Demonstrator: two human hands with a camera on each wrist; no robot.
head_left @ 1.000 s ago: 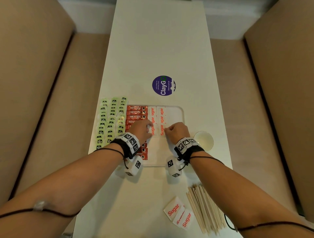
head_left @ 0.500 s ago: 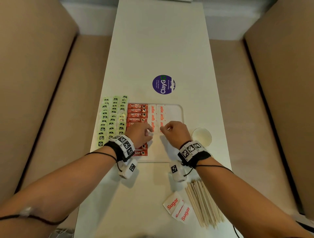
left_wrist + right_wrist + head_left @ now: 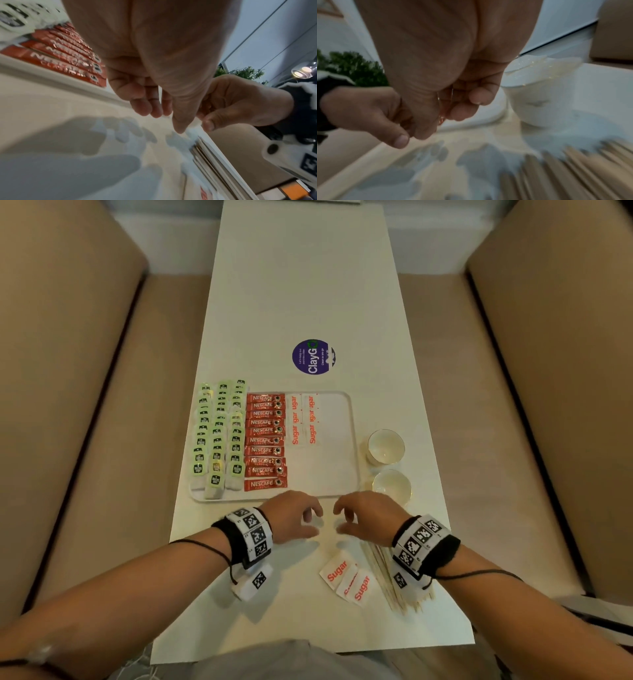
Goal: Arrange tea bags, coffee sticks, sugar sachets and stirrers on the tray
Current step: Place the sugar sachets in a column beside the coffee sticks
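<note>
White tray (image 3: 354,440) at tabletop's left edge holds tea bags (image 3: 219,436), coffee sticks (image 3: 265,440), sugar sachets (image 3: 303,419). Left hand (image 3: 291,520), right hand (image 3: 368,520): fingers loosely curled, empty, near loose sachets (image 3: 347,580), stirrers (image 3: 397,587). Risk: reaching scatters stirrers, knocks cups (image 3: 386,446).

Long white rectangular counter (image 3: 301,285) is running between two tan upholstered benches (image 3: 68,371); green leafy plant (image 3: 247,73) is showing beyond, pale wall behind.

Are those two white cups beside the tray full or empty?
Empty, as far as shown. Both cups stand upright right of the tray, their insides bare white in the head view.
</note>
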